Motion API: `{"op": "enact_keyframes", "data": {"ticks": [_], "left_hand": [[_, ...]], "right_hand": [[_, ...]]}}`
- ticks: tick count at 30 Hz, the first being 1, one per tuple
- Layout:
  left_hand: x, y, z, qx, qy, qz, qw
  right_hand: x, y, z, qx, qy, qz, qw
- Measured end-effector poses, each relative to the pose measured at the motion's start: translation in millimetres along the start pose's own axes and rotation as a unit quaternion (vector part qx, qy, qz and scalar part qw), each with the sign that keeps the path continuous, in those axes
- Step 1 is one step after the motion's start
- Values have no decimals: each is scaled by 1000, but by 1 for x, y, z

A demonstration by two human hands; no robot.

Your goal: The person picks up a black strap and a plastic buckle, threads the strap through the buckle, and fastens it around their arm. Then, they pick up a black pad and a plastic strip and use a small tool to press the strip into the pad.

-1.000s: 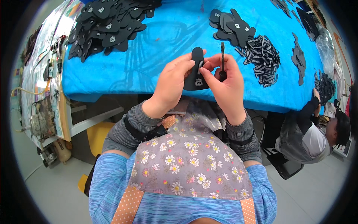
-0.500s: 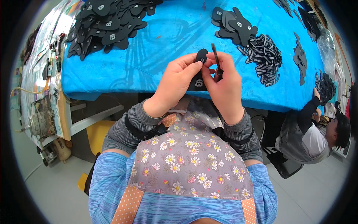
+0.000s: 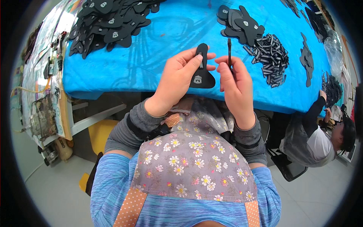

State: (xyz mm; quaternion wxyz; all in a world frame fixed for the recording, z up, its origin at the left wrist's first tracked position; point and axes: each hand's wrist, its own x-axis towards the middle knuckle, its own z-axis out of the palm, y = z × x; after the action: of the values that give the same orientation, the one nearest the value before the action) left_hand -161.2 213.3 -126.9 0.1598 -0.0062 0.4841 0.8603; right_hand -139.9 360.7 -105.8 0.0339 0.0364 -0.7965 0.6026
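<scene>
My left hand (image 3: 172, 77) pinches a flat black fabric piece (image 3: 206, 81) between thumb and fingers. The piece is narrow and rounded at the top, broad at the bottom, with a white emblem low down. Across its narrow part lies a small black-and-white ribbed strip (image 3: 201, 62), partly under my thumb. Apart from the piece, just to its right, my right hand (image 3: 240, 87) is closed around a thin dark screwdriver-like tool (image 3: 229, 51), its flat tip pointing up. The tool's lower end is hidden by my fingers.
Similar black pieces form a large heap (image 3: 113, 26) at the far left of the blue-covered table (image 3: 151, 72). A smaller stack (image 3: 242, 25) and a pile of ribbed strips (image 3: 269, 60) lie right. More black pieces (image 3: 306, 60) lie beyond. Another person (image 3: 315, 142) sits at the right.
My right hand and the tool have moved right, away from the black piece. My left hand has turned the piece flatter to view, showing its emblem and strip more fully.
</scene>
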Motion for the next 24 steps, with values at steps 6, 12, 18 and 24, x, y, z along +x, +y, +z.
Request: {"op": "enact_keyframes", "data": {"ticks": [6, 12, 18, 24], "left_hand": [[0, -1, -6, 54, -2, 33, 998], [-2, -3, -4, 72, -1, 46, 996], [-9, -1, 1, 110, -45, 39, 992], [-13, 6, -3, 189, -90, 27, 977]], "right_hand": [[-6, -5, -5, 73, -108, 142, 981], [-3, 2, 1, 7, -29, 31, 999], [9, 5, 3, 118, 4, 61, 991], [13, 12, -7, 67, -31, 94, 993]]}}
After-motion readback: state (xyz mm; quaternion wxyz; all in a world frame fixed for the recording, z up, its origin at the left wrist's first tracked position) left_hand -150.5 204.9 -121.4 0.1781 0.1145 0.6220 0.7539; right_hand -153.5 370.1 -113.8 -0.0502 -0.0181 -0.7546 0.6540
